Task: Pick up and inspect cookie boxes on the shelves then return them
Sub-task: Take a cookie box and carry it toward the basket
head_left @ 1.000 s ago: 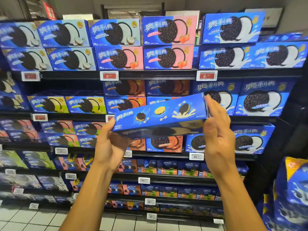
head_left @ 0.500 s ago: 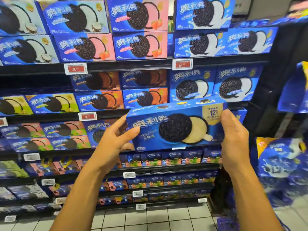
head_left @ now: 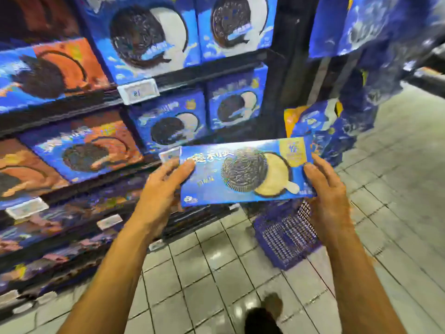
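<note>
Both hands on one cookie box [head_left: 245,174]: our left hand [head_left: 160,191] clamps its left end, thumb [head_left: 186,166] lying over the front face, other fingers behind and out of sight; our right hand [head_left: 328,189] clamps the right end, thumb on the front edge near the yellow corner patch. Box sits between the two hands, held in the air, long axis left-right, front face up toward us, tilted slightly with the right end higher. Print on it: dark sandwich cookie with pale yellow cream. Both forearms reach forward from the near edge, left one angled in from lower left, right one from lower right, wrists roughly level. Box is off the shelves [head_left: 72,104], in front of them; the shelves fill the left and far side, stacked with more blue cookie boxes, price tag [head_left: 138,91] on a rail. Below the box, a blue basket [head_left: 286,239] on the tiled floor [head_left: 204,273]. Frame is motion-blurred, small text unreadable.
</note>
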The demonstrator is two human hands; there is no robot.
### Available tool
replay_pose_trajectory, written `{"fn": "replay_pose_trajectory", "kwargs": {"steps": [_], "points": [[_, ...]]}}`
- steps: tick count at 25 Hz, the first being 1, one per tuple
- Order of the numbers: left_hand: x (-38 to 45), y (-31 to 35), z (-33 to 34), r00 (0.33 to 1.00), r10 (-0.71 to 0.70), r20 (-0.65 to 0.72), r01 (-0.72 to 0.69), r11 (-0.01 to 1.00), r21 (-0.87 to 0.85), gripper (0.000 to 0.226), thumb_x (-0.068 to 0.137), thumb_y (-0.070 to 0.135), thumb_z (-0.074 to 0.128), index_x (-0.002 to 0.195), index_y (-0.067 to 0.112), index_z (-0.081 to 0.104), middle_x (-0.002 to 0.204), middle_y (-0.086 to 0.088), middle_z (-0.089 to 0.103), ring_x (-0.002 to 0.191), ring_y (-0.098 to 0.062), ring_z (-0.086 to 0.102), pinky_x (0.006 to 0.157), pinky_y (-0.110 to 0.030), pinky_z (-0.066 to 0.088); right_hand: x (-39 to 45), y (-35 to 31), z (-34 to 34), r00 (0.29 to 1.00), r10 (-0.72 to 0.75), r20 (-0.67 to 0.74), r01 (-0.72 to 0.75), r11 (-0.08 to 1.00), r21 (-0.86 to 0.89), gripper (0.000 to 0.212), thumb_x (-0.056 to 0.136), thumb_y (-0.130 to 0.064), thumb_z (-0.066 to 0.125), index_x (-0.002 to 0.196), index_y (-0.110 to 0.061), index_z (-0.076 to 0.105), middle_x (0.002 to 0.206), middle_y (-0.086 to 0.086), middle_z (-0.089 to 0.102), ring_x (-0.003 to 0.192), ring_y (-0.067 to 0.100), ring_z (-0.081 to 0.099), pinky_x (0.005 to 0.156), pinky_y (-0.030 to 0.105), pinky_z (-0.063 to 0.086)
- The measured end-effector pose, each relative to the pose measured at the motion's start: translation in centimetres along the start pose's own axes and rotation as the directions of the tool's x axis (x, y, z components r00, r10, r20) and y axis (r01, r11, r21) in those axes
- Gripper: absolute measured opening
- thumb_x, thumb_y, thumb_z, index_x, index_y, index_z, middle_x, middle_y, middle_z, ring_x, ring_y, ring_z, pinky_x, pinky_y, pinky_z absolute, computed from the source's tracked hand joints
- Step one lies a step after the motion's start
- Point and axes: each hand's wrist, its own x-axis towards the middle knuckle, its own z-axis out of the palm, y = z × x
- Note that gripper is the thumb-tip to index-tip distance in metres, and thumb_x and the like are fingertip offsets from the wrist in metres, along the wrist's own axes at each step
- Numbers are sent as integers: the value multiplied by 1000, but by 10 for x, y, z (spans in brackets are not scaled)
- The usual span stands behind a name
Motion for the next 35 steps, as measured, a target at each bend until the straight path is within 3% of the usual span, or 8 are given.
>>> {"fn": "replay_pose_trajectory", "kwargs": {"steps": [8,15,23,27,31,32,33,35], "points": [[85,-150,152,857,-425,292,371,901,223,39,80,35,67,118,25,67,120,-17,67,101,-27,59,83,-49,42,3,120,-172,874,379,-304,-357,925,127,28,93,-12,63,120,-18,64,112,10,67,95,20,67,88,39,55],[154,-317,253,784,-594,181,476,762,440,19,90,7,65,96,22,55,70,15,67,64,-1,60,60,-28,37,-9,283,-261,599,639,-483,-640,744,190,40,101,-13,55,140,-10,53,111,6,69,85,3,70,76,24,54],[261,-539,310,744,-620,248,284,629,724,21,97,1,52,88,21,54,82,2,66,78,-18,57,74,-32,46,27,505,-273,330,734,-594,-781,565,264,30,106,-13,46,132,-1,38,99,5,58,72,7,53,49,5,39],[326,-657,326,746,-567,348,-78,444,893,29,98,16,54,126,7,57,126,-20,54,115,-28,55,96,-31,38,70,609,-291,267,786,-558,-834,479,275,23,103,-19,50,123,-11,42,100,7,59,69,8,52,51,16,41],[365,-749,334,638,-709,301,9,397,918,46,99,16,55,141,5,42,143,-20,45,131,-31,47,109,-36,37,110,693,-296,133,833,-537,-772,427,471,45,99,-10,54,141,-6,38,123,19,59,96,30,61,69,46,43],[368,-768,333,582,-765,277,86,396,914,49,100,17,53,145,4,37,146,-17,45,129,-30,50,106,-39,41,113,711,-296,95,834,-543,-779,402,481,52,97,-8,55,145,-7,34,116,10,54,116,14,36,68,46,37],[370,-785,334,539,-807,240,156,375,914,49,102,20,51,146,6,36,144,-12,48,119,-24,57,96,-38,49,115,732,-296,54,832,-553,-781,380,495,56,95,-7,56,147,-9,34,115,7,51,75,18,36,62,41,37],[372,-815,332,520,-838,164,223,318,921,44,103,29,47,143,14,38,124,0,56,90,-8,60,68,-25,50,116,770,-297,-45,850,-525,-780,298,550,56,92,-10,57,144,-11,37,127,5,53,96,24,53,82,34,48]]}}
